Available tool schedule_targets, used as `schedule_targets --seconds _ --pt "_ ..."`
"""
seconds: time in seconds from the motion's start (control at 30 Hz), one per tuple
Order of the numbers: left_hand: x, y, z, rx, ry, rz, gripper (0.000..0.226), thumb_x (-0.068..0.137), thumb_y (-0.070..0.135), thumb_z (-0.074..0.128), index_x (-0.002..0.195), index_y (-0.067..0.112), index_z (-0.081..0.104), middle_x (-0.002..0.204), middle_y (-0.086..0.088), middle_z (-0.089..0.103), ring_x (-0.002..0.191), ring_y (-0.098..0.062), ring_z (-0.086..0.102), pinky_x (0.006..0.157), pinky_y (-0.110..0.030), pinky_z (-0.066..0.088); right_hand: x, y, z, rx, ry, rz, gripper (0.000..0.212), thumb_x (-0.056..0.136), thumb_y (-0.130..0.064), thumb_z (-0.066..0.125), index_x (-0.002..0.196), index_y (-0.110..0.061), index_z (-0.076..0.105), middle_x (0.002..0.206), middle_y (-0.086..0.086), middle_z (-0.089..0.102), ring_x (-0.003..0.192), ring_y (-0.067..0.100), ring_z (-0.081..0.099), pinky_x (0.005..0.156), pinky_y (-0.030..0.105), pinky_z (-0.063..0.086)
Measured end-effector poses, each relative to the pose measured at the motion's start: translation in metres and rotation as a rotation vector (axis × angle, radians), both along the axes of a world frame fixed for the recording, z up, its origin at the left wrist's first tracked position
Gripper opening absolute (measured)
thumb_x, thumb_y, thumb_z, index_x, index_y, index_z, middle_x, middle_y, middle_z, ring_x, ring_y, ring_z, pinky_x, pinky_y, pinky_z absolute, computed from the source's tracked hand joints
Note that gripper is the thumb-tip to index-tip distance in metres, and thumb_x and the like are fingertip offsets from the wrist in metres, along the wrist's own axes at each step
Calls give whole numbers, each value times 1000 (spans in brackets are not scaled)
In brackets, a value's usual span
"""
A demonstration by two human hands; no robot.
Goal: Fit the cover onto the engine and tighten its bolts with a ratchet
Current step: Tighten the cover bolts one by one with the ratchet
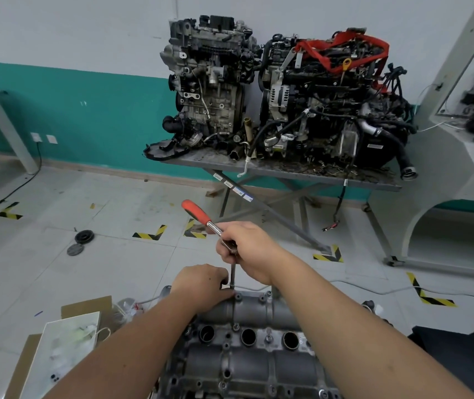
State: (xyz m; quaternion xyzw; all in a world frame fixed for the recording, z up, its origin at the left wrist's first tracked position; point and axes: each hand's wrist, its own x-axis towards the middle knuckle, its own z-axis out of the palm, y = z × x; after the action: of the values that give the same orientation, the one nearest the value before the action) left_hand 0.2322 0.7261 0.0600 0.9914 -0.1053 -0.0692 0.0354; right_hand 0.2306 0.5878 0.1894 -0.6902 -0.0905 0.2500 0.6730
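- Nearest the lens: cover (pixel 247 349), seated on the engine, long axis running left to right.
- Beyond it, at the far edge: left hand (pixel 201 286) pinching the extension bar (pixel 232 273), upright over a far-edge bolt.
- Above: right hand (pixel 247 249) clenched around the ratchet (pixel 201 216), red handle pointing away and left.
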Motion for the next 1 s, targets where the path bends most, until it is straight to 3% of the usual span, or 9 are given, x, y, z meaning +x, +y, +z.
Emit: schedule_targets --seconds 0.1,0.27,0.5,0.63,0.8,1.0 --pt "-1 0 0 1 2 4 48 84 77 44 106 39 62 96 12 67 82 -13 58 62 -31 37 -1 1 -2 46 33 -15 40 85 -15 36 109 -3 66 55 3 50 52 12 40 54 24 35" --pt "-2 0 2 -1 -3 -1 50 83 79 42 107 40 62 96 12 67 80 -13 55 62 -31 37 -2 -8 -2 170 190 -20 32 91 -13 35 90 0 65 60 6 55 54 14 49 58 25 41" --pt "-5 1 5 -35 -23 -15 41 85 73 46 101 38 61 96 12 68 88 -14 63 65 -30 40 -5 -10 9 295 335 -84 17 89 -6 37 82 -13 51 64 4 56 56 16 51 53 21 43" --pt "-4 1 4 -19 -19 -26 42 86 70 46 105 37 62 98 11 68 89 -14 64 65 -30 41 -9 0 10 331 334 -220 23 89 2 40 75 -13 49 59 1 55 57 16 50 44 15 40" --pt "-3 1 2 -24 -33 -40 42 86 70 46 103 36 63 98 11 69 89 -15 65 64 -30 41 -15 1 0 540 357 -400 35 93 6 51 70 -19 41 68 3 68 59 14 65 59 28 38" --pt "-3 1 2 4 -52 -57 39 86 70 42 91 36 59 88 10 67 76 -15 58 61 -30 38 -24 -3 -17 668 278 -456 37 88 5 62 64 -17 43 70 8 67 68 23 67 56 22 51"
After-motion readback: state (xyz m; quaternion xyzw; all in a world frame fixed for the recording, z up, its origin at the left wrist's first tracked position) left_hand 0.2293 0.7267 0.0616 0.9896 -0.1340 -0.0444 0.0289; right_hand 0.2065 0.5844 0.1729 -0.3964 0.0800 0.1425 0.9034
